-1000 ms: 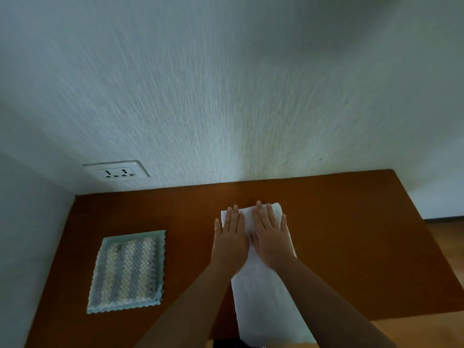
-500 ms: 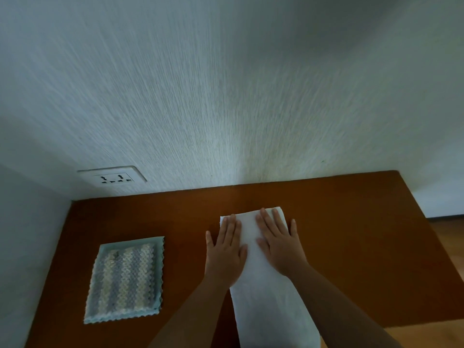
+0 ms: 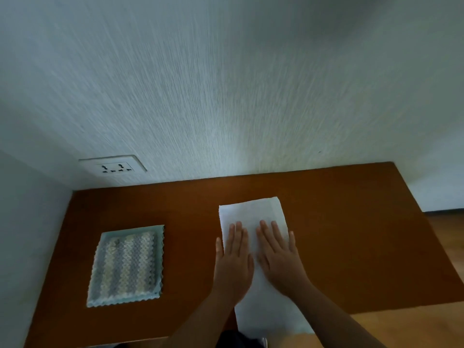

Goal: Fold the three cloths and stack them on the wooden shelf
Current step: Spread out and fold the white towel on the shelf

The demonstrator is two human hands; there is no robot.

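White cloth [image 3: 253, 212]: is lying as a long, narrow strip near the middle of the wooden shelf [image 3: 351, 234], its far end pointing toward the wall [image 3: 226, 84] and its near end running past the shelf's front edge.
Left hand [image 3: 234, 262]: is resting palm down on the strip's left part, fingers straight and close together, thumb sticking out over the bare wood beside the cloth's left edge.
Right hand [image 3: 278, 257]: is pressing flat on the strip's right part, fingers straight and slightly spread, little finger lying at the cloth's right edge.
Grip: neither hand is curling round anything; both are lying flat with palms down, side by side and almost touching.
Striped cloth [image 3: 126, 266]: is lying flat as a neat rectangle on the shelf's left part, well apart from the white cloth, showing grey and cream stripes inside a pale blue-green scalloped border.
Shelf position: is sitting against the textured wall, its left end tucking into the corner.
Wall socket [image 3: 114, 167]: is sitting on the wall above the shelf's left part.
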